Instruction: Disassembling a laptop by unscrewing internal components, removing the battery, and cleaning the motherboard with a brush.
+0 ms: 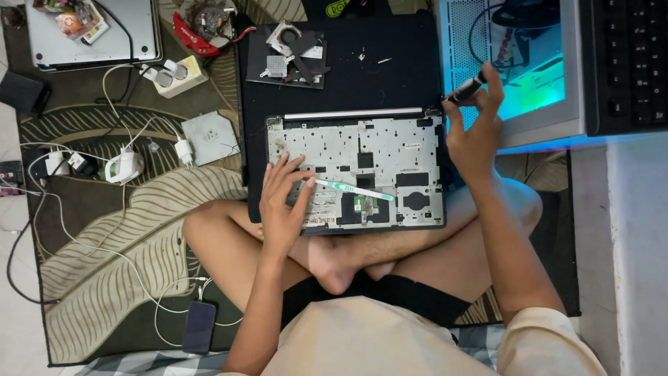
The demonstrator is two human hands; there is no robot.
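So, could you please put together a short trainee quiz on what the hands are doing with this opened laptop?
1. True or false: the left hand rests flat on the grey laptop frame.
2. What does the right hand hold? A) black screwdriver B) phone C) charger
3. Which white and green thing lies on the frame beside the left fingertips?

Key:
1. True
2. A, the black screwdriver, at the frame's far right corner
3. The toothbrush
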